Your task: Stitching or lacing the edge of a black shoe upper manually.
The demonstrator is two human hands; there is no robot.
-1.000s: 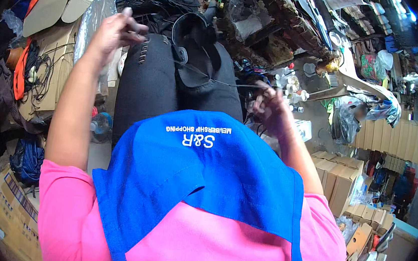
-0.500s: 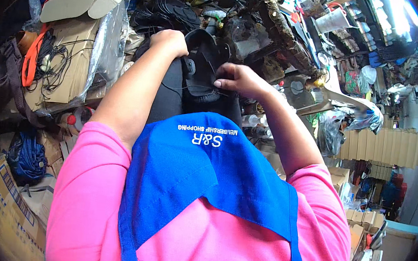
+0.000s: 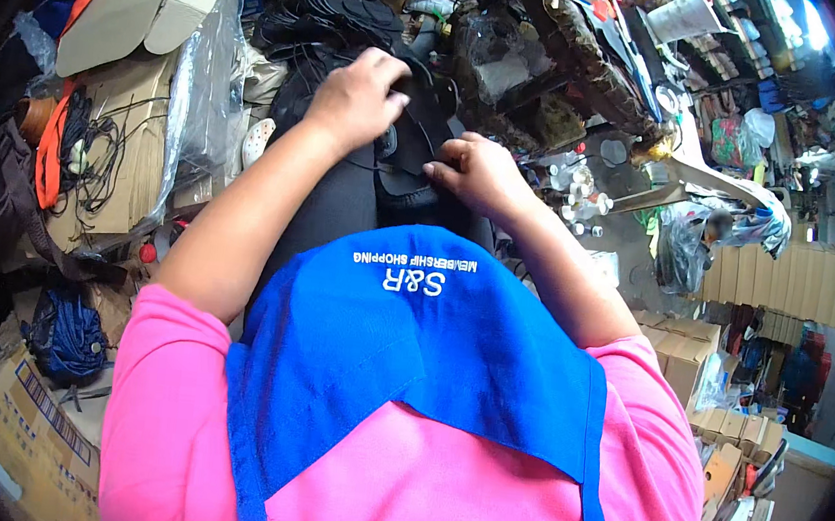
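- Location: black shoe (image 3: 410,149), taken as landmark, lies on the lap over dark trousers (image 3: 327,207), just beyond the blue apron (image 3: 402,319).
- Progress (judged): work looks partway. The shoe lies between the hands and has not been set aside. A ridged line, perhaps stitching, shows along its near edge, so some of the seam may be done. How much is left cannot be told; the far part is covered.
- Left hand (image 3: 357,102): over the far left side of the shoe, fingers bent, thumb toward them. Whether it pinches anything: cannot tell.
- Right hand (image 3: 476,174): at the right side of the shoe, fingers curled, thumb and forefinger drawn near each other. Any thread or tool between them is too small to make out.
- Appearance: shoe all black, dark inside, rounded near end toward the apron. Side strap carries a small oval fitting (image 3: 390,138), left of the opening. Fine detail lost in shadow.
- Surroundings: heap of flat black pieces (image 3: 346,15) beyond the shoe; cardboard (image 3: 144,23) well to its left; small white bottles (image 3: 585,194) to its right.
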